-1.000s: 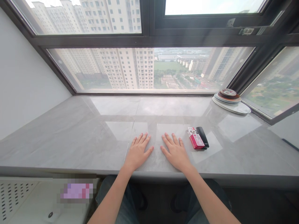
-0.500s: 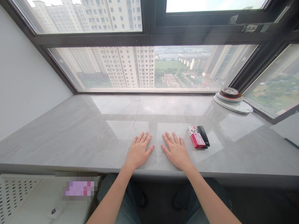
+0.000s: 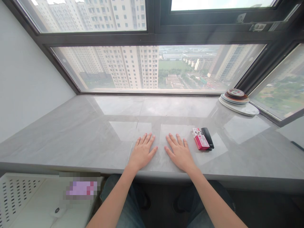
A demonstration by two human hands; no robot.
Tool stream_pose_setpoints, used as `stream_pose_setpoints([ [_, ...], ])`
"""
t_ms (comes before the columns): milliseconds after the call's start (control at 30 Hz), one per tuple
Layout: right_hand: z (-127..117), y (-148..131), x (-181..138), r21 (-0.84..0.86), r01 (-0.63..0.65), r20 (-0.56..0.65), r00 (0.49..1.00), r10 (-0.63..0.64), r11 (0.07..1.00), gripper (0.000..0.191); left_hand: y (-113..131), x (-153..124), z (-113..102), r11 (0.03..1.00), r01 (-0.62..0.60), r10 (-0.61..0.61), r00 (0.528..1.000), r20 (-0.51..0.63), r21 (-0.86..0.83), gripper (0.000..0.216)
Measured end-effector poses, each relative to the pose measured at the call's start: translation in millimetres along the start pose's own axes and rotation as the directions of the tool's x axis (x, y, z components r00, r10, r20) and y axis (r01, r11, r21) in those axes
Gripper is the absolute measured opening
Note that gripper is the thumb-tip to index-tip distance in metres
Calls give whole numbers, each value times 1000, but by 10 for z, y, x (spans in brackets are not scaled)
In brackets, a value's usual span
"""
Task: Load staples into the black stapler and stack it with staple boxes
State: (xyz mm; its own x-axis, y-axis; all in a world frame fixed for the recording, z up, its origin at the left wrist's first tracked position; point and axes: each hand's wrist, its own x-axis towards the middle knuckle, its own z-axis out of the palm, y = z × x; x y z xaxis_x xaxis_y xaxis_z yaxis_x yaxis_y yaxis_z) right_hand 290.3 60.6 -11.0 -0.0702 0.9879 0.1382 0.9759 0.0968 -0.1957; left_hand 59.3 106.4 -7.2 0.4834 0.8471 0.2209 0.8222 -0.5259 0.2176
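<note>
Resting splayed: left hand (image 3: pixel 141 155), right hand (image 3: pixel 180 154) | box (image 3: pixel 200 140) beside stapler (image 3: pixel 208 138) | stacked plates (image 3: pixel 238 102) near window (image 3: pixel 190 66)

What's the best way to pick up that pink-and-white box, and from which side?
Probably from above with the right hand, gripping the pink-and-white box by its short ends: both look free, while the black object lies close along its right long side.

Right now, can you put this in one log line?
left hand: palm down, counter | right hand: palm down, counter | pink-and-white box: right of right hand | black object: beside box
</note>
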Motion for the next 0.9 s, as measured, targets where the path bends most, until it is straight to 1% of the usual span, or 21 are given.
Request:
stream_pose_setpoints([
  [467,7,6,-2,-3,-1,-15,1000,1,1000,62,2,-4,-28,1000,-1,1,1000,5,13,59],
  [900,-24,1,-11,-1,-7,1,1000,7,1000,61,28,-4,-32,1000,3,-3,1000,-1,2,58],
])
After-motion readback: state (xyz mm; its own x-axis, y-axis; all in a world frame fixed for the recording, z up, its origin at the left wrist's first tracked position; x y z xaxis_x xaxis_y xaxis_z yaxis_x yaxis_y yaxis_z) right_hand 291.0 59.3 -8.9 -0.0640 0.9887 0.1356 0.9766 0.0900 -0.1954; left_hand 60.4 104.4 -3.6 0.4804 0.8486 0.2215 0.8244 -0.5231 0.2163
